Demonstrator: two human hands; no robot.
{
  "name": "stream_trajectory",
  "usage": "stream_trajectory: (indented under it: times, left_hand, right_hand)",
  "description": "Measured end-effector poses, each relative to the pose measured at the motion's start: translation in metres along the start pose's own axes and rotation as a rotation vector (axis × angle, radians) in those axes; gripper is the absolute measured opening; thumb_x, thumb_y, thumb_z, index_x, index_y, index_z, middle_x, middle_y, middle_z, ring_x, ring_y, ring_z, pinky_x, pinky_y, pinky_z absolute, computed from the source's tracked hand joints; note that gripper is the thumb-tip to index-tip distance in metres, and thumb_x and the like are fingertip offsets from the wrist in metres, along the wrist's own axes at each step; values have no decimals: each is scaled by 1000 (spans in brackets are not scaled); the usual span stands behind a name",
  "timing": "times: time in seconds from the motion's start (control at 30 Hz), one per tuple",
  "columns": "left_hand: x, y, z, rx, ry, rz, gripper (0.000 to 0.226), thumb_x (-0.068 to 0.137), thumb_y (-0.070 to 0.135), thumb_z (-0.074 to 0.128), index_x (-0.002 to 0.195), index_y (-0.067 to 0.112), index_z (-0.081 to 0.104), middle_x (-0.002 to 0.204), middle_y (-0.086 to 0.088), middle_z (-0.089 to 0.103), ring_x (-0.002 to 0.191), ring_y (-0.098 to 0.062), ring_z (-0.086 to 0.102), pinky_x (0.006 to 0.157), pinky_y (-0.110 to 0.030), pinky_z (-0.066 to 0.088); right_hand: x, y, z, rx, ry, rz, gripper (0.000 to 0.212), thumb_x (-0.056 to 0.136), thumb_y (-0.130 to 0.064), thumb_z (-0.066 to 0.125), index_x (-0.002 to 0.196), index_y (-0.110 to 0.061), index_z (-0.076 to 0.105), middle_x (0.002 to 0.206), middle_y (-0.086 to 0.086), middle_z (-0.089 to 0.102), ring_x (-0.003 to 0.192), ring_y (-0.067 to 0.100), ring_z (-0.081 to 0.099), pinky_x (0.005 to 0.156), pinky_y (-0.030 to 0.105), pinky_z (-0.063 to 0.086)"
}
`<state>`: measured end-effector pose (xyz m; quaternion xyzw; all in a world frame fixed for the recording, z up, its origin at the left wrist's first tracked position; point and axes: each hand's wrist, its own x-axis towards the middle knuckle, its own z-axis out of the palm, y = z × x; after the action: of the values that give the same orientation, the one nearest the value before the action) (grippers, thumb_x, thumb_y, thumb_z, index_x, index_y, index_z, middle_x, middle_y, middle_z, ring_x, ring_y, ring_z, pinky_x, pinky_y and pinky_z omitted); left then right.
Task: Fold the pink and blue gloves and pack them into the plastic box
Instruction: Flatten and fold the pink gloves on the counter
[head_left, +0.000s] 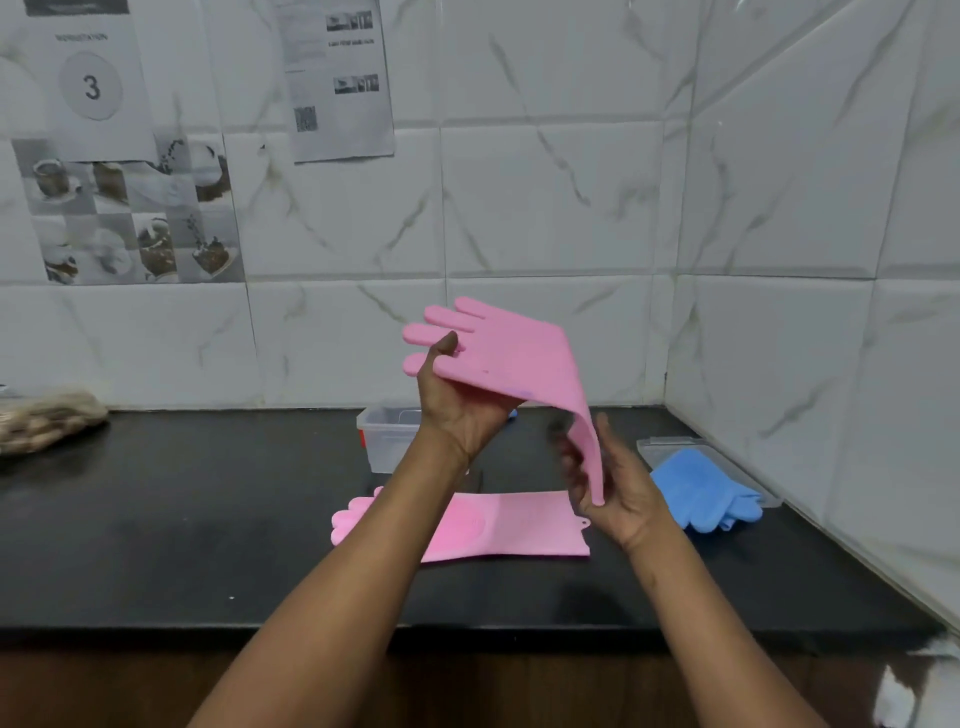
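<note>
Behind and to the right of everything, a white marbled tile wall (545, 208) is seen, with two printed sheets (337, 78) and one grid of photos taped to it. Below it a black table (208, 519) is spread from the left edge to the back right corner.

Two pink gloves are counted. One pink glove (519, 358) is held up above the middle of the table, bent into an arch, fingers pointing left. The second pink glove (498, 525) is laid flat at the middle of the table, fingers to the left and cuff to the right.

Blue gloves (696, 488) are piled on one clear lid (660, 446) near the right edge; their number cannot be told. One clear plastic box (387, 441) is placed towards the back edge, partly hidden by the left wrist. One brown bundle (47, 421) is seen at the left edge.

The raised glove's finger end is pinched by the left hand (462, 410), thumb on top. Its cuff is gripped by the right hand (618, 493), which is blurred, fingers curled round the edge.
</note>
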<state>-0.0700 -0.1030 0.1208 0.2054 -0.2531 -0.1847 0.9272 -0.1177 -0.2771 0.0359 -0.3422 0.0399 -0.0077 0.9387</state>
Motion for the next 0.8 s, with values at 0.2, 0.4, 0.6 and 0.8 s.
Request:
stream_trajectory:
  times: [0.2, 0.4, 0.6, 0.8]
  left_hand:
    - [-24, 64, -55, 276, 332, -1, 30, 91, 20, 51, 118, 7, 50, 113, -21, 59, 109, -36, 60, 99, -53, 46]
    - [-55, 75, -118, 478, 720, -67, 16, 93, 10, 57, 108, 10, 52, 90, -15, 60, 82, -27, 61, 85, -46, 52]
    - [-64, 74, -150, 598, 856, -97, 8, 94, -2, 51, 88, 1, 56, 87, -18, 62, 79, -28, 61, 91, -48, 50]
    - [-71, 80, -167, 658, 915, -152, 22, 87, 5, 66, 108, 3, 57, 96, -18, 65, 84, -31, 66, 75, -56, 57]
  right_hand:
    - [20, -35, 19, -555, 135, -246, 40, 80, 0, 72, 119, 8, 61, 110, 22, 69, 95, 36, 68, 87, 48, 56]
    - [47, 1, 26, -958, 181, -278, 32, 86, -1, 68, 117, 6, 62, 105, 20, 69, 78, 27, 67, 75, 38, 56]
    - [66, 34, -4, -1110, 280, -159, 25, 89, -7, 67, 109, 7, 64, 100, 21, 70, 77, 26, 65, 75, 39, 54]
    - [71, 49, -23, -1228, 326, -195, 14, 89, -14, 68, 95, -1, 69, 95, 18, 70, 80, 31, 65, 68, 46, 56]
